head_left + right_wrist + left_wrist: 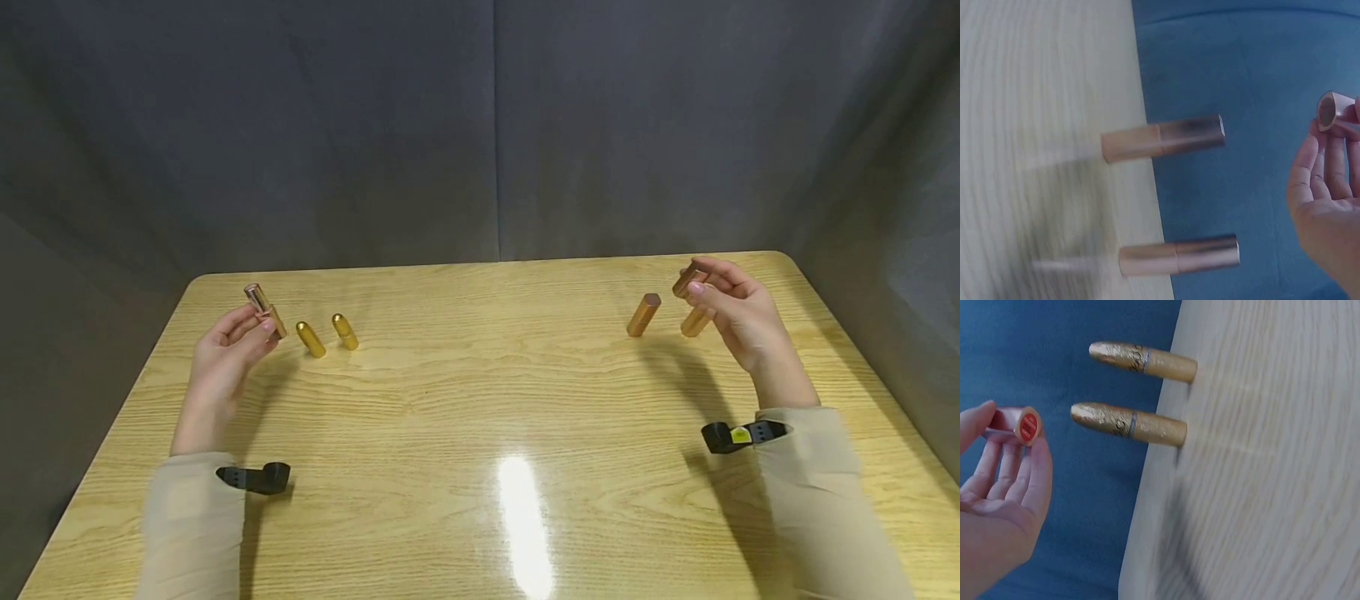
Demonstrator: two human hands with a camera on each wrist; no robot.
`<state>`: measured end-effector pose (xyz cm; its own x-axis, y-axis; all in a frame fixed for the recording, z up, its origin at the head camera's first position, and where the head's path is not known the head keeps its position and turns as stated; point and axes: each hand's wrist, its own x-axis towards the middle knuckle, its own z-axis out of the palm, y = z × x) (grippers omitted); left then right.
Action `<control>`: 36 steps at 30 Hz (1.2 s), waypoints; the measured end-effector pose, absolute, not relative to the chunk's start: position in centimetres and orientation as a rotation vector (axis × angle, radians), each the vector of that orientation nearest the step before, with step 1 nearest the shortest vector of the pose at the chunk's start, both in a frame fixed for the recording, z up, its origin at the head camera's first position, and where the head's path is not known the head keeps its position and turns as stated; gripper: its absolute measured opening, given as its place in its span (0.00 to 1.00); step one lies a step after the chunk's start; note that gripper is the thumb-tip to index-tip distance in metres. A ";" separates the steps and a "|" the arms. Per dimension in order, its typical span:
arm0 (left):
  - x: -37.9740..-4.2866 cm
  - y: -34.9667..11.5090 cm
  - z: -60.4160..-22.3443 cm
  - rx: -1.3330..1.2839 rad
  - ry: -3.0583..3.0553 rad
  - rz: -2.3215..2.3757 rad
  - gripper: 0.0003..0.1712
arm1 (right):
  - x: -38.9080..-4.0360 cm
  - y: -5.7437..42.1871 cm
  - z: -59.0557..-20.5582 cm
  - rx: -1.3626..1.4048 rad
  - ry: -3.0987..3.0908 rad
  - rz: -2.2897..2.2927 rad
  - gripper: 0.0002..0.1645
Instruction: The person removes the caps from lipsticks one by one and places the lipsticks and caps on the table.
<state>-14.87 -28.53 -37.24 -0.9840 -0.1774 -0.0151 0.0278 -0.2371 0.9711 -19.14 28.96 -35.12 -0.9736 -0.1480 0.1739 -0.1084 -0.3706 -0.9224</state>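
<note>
My left hand (223,354) pinches a shiny rose-gold lipstick (258,300) between thumb and fingers, above the table's far left. The left wrist view shows a red round label (1028,427) on its end. Beside that hand, two gold bullet-shaped lipsticks (311,340) (346,332) stand upright on the table. At the far right, my right hand (742,321) pinches a tilted rose-gold lipstick tube (689,280) off the table; whether its near end is hollow, I cannot tell. Two angular rose-gold lipsticks (1163,139) (1179,255) stand below it, one partly hidden by the hand in the head view.
The light wood table (420,417) has a bright glare patch near its front middle. Dark grey fabric panels (375,133) rise behind the table and along both sides. A black wrist camera (255,477) sits on the left sleeve, another (742,435) on the right.
</note>
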 end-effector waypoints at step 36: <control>-15.0 -31.1 -39.9 0.416 -2.229 -2.181 0.15 | -18.9 37.2 -38.6 0.120 1.562 -2.784 0.19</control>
